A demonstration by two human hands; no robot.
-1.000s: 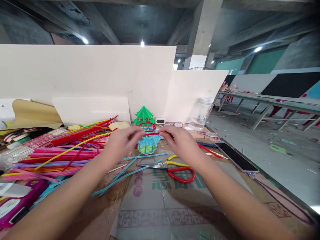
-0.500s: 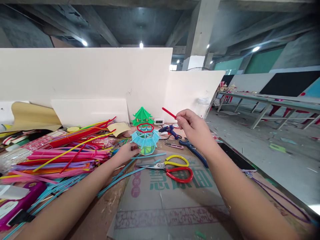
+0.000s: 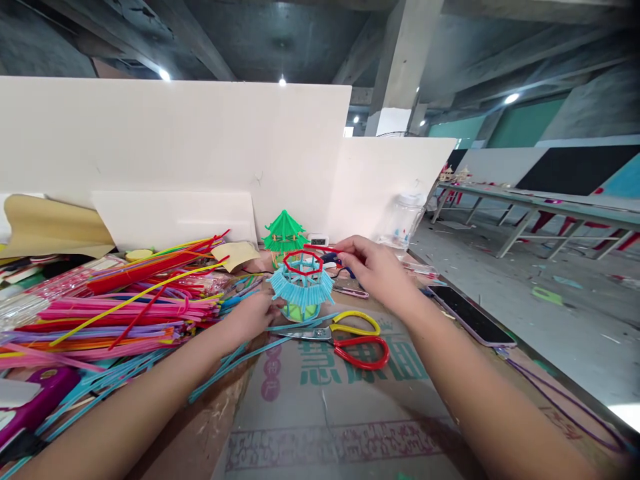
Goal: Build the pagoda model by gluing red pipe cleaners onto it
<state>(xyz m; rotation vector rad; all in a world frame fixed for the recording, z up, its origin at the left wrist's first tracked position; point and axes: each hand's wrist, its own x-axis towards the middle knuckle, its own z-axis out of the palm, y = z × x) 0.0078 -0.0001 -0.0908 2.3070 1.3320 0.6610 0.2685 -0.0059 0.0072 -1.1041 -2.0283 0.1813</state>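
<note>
My left hand (image 3: 254, 312) is closed at the lower left side of a small light-blue pavilion model (image 3: 301, 291), its fingertips at the base. The model has a flared skirt roof, a green base and a red ring (image 3: 303, 263) on top. Between the thumb and fingers of my right hand (image 3: 373, 270), a short red pipe cleaner piece (image 3: 318, 247) points left, just above and behind the ring's right side. A green roofed model (image 3: 285, 231) stands behind. In front lie scissors (image 3: 363, 350) with one yellow and one red handle.
A large heap of coloured pipe cleaners (image 3: 130, 310) covers the left side. Behind my right fingers is a blue glue gun (image 3: 329, 257), partly hidden. A phone (image 3: 473, 315) lies at the table's right edge; a clear jar (image 3: 404, 220) stands at the back by the white board (image 3: 175, 140).
My right hand has lowered and moved slightly left, bringing the red piece down near the ring. The light-blue model has shifted right, away from the green roof, with my left hand still at its base.
</note>
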